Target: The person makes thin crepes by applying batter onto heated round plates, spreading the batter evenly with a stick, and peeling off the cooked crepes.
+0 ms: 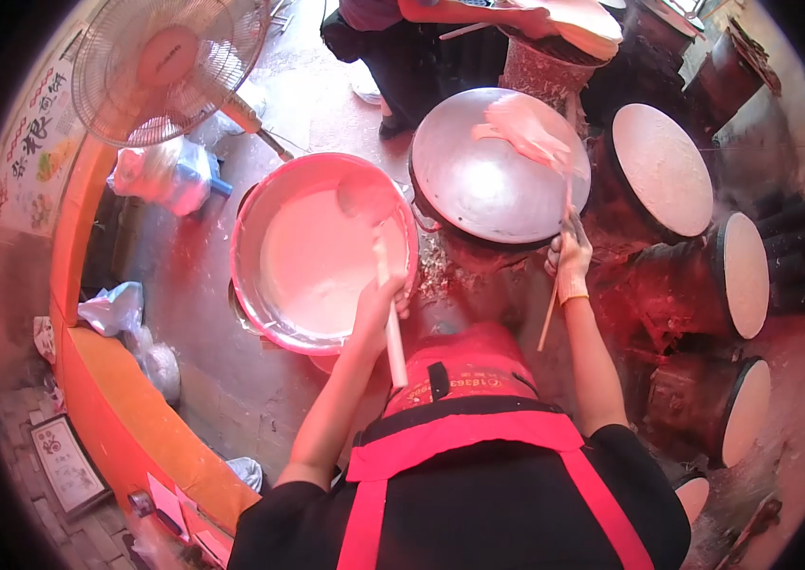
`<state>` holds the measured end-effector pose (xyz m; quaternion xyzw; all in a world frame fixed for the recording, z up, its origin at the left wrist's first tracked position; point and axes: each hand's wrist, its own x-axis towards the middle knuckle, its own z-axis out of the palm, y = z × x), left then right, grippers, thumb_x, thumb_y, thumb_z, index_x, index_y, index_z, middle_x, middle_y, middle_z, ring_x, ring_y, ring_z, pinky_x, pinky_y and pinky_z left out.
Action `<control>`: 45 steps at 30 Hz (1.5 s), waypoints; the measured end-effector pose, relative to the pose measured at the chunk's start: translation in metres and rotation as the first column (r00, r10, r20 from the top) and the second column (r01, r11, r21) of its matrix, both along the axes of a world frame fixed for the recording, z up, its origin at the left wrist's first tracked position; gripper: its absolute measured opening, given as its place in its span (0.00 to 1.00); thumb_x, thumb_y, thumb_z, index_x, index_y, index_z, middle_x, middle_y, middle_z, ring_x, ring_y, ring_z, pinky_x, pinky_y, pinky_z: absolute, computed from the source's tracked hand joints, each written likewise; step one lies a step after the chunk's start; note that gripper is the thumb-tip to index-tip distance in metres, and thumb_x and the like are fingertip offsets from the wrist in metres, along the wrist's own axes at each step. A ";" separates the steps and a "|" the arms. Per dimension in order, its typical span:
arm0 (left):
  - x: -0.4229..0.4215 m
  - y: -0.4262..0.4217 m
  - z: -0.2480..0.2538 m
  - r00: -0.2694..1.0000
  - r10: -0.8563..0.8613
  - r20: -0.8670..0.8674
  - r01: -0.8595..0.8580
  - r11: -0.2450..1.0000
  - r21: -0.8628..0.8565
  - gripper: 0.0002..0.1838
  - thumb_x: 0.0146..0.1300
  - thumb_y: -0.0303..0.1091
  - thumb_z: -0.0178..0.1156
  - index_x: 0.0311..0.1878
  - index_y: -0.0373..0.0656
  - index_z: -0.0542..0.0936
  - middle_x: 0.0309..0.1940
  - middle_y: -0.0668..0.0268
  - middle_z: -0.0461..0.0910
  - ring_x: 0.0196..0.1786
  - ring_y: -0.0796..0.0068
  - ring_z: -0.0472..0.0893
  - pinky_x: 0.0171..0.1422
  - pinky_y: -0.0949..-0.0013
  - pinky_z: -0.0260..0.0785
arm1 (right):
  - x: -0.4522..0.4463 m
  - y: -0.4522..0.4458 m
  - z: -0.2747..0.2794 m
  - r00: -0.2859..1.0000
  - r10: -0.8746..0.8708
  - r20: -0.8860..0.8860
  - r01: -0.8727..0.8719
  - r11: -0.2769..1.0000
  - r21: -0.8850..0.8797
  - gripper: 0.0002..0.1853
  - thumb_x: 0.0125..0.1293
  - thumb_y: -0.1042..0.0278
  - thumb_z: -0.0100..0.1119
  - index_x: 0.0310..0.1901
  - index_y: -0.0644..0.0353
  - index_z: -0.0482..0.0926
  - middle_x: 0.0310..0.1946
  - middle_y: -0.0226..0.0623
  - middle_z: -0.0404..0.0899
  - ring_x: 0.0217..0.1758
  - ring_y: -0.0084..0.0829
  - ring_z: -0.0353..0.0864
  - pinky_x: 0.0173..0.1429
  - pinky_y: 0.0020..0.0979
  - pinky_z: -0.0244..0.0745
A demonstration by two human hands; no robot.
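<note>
My left hand [380,306] is closed around the pale handle of a ladle [383,255]. The ladle's round bowl is over the pale batter [306,256] in a large pink-rimmed basin [239,275]; I cannot tell how deep it dips. In my right hand [571,255], which wears a glove, is a thin wooden stick [549,318]. The stick reaches up over a round metal griddle [455,171]. At its far end lies a pale, fan-like, folded piece [524,131]; whether it is a brush or a thin pancake is unclear.
Several round drum-like stands with pale tops [661,169] line the right side. A fan [167,66] stands at upper left, above plastic bags [170,176]. An orange counter [141,408] curves along the left. Another person's hand [528,21] touches stacked pale rounds [578,27].
</note>
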<state>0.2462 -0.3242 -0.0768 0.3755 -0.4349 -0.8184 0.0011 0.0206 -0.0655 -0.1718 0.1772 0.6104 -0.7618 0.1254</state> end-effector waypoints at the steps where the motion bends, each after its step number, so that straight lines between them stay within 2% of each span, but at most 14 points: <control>1: 0.018 -0.001 -0.007 0.999 0.046 0.030 -0.045 0.999 -0.030 0.06 0.68 0.31 0.59 0.39 0.42 0.72 0.23 0.75 0.67 0.22 0.84 0.66 0.24 0.79 0.59 | 0.005 -0.002 0.002 0.997 -0.057 0.043 0.057 0.998 0.005 0.19 0.74 0.58 0.54 0.65 0.32 0.74 0.15 0.23 0.63 0.08 0.19 0.54 0.11 0.27 0.51; 5: 0.058 0.006 -0.021 0.978 0.190 0.082 -0.190 0.982 -0.013 0.06 0.68 0.29 0.58 0.40 0.41 0.70 0.22 0.73 0.65 0.20 0.83 0.65 0.21 0.78 0.58 | -0.021 -0.048 -0.017 0.982 0.148 -0.119 -0.137 0.986 0.095 0.18 0.75 0.62 0.52 0.64 0.34 0.76 0.16 0.22 0.62 0.09 0.19 0.55 0.12 0.27 0.51; 12: 0.084 0.013 -0.043 0.970 0.229 0.086 -0.236 0.968 0.086 0.07 0.64 0.26 0.61 0.42 0.40 0.73 0.27 0.72 0.68 0.25 0.83 0.68 0.25 0.79 0.60 | -0.014 -0.055 0.063 0.892 0.450 0.041 -0.452 0.888 0.088 0.21 0.73 0.66 0.53 0.66 0.42 0.74 0.15 0.23 0.64 0.10 0.19 0.58 0.12 0.26 0.50; 17: 0.091 0.014 -0.046 0.977 0.174 0.126 -0.176 0.984 0.007 0.07 0.63 0.29 0.63 0.41 0.40 0.75 0.27 0.72 0.70 0.26 0.82 0.69 0.28 0.77 0.64 | -0.042 0.015 0.004 0.985 0.155 -0.076 -0.152 0.987 0.045 0.26 0.70 0.75 0.47 0.66 0.39 0.74 0.15 0.25 0.67 0.10 0.20 0.59 0.13 0.24 0.56; 20: 0.088 0.023 -0.048 0.966 0.191 0.177 -0.169 0.977 -0.130 0.08 0.65 0.32 0.62 0.44 0.41 0.76 0.31 0.71 0.75 0.28 0.81 0.73 0.33 0.76 0.68 | -0.066 -0.008 0.004 0.937 0.329 -0.115 -0.284 0.912 0.295 0.26 0.70 0.74 0.47 0.66 0.39 0.75 0.15 0.25 0.65 0.10 0.20 0.59 0.13 0.25 0.57; 22: 0.084 0.034 -0.045 0.956 0.232 0.181 -0.209 0.968 -0.135 0.08 0.64 0.34 0.64 0.40 0.41 0.78 0.34 0.68 0.78 0.37 0.81 0.76 0.42 0.75 0.68 | -0.068 -0.032 0.009 0.889 0.456 -0.040 -0.441 0.876 0.196 0.23 0.72 0.70 0.48 0.65 0.37 0.76 0.15 0.23 0.63 0.10 0.19 0.57 0.13 0.25 0.55; 24: 0.075 0.048 -0.047 0.942 0.292 0.168 -0.266 0.951 -0.158 0.08 0.65 0.34 0.64 0.42 0.41 0.78 0.37 0.68 0.80 0.42 0.81 0.78 0.45 0.75 0.69 | -0.067 -0.049 0.016 0.876 0.479 -0.051 -0.459 0.863 0.210 0.19 0.71 0.68 0.55 0.63 0.51 0.79 0.15 0.19 0.63 0.12 0.16 0.57 0.16 0.23 0.53; 28: 0.063 0.078 -0.051 0.899 0.398 0.184 -0.393 0.917 -0.064 0.10 0.66 0.33 0.62 0.46 0.39 0.79 0.42 0.67 0.81 0.48 0.79 0.79 0.53 0.74 0.71 | -0.064 0.001 0.056 0.719 0.693 0.053 -0.688 0.699 0.197 0.18 0.71 0.66 0.57 0.62 0.51 0.79 0.16 0.20 0.66 0.13 0.16 0.59 0.17 0.22 0.52; 31: 0.057 0.101 -0.058 0.880 0.434 0.192 -0.440 0.898 -0.015 0.12 0.66 0.31 0.60 0.51 0.38 0.79 0.46 0.67 0.81 0.51 0.79 0.79 0.59 0.73 0.71 | -0.108 0.057 0.039 0.711 0.695 0.105 -0.699 0.683 0.213 0.18 0.71 0.70 0.55 0.62 0.51 0.80 0.19 0.26 0.75 0.14 0.15 0.62 0.17 0.21 0.52; 32: 0.054 0.111 -0.059 0.870 0.452 0.195 -0.458 0.889 -0.015 0.12 0.66 0.30 0.60 0.51 0.38 0.79 0.47 0.66 0.81 0.51 0.79 0.78 0.59 0.73 0.70 | -0.132 0.071 0.007 0.751 0.651 -0.109 -0.631 0.757 0.172 0.19 0.71 0.71 0.53 0.62 0.52 0.79 0.20 0.27 0.77 0.14 0.15 0.63 0.16 0.21 0.53; 34: 0.045 0.127 -0.059 0.853 0.483 0.198 -0.490 0.872 -0.016 0.12 0.66 0.29 0.60 0.51 0.38 0.80 0.49 0.66 0.81 0.53 0.80 0.77 0.59 0.74 0.70 | -0.163 0.060 0.016 0.869 0.488 -0.079 -0.480 0.872 0.096 0.20 0.71 0.72 0.54 0.63 0.50 0.79 0.20 0.26 0.77 0.13 0.15 0.63 0.16 0.22 0.54; 37: 0.028 0.152 -0.046 0.829 0.515 0.218 -0.519 0.854 -0.041 0.09 0.66 0.29 0.61 0.49 0.41 0.81 0.45 0.71 0.81 0.48 0.84 0.77 0.61 0.73 0.71 | -0.200 0.032 0.003 0.693 0.717 0.070 -0.704 0.654 0.277 0.20 0.72 0.68 0.54 0.64 0.45 0.78 0.23 0.23 0.76 0.14 0.16 0.61 0.16 0.23 0.55; 42: 0.017 0.181 -0.035 0.778 0.583 0.234 -0.585 0.808 -0.070 0.11 0.66 0.29 0.61 0.50 0.43 0.81 0.45 0.73 0.81 0.48 0.86 0.77 0.62 0.71 0.71 | -0.188 0.061 0.044 0.370 0.914 0.169 -0.929 0.361 0.080 0.20 0.73 0.64 0.56 0.65 0.49 0.76 0.31 0.21 0.78 0.17 0.15 0.63 0.21 0.23 0.60; 45: 0.016 0.192 -0.035 0.758 0.599 0.258 -0.584 0.800 -0.141 0.12 0.65 0.31 0.62 0.51 0.44 0.81 0.49 0.72 0.81 0.55 0.84 0.75 0.65 0.69 0.67 | -0.231 0.090 0.035 0.344 0.929 0.139 -0.933 0.322 0.159 0.19 0.72 0.62 0.57 0.63 0.53 0.78 0.21 0.22 0.74 0.16 0.15 0.63 0.20 0.23 0.60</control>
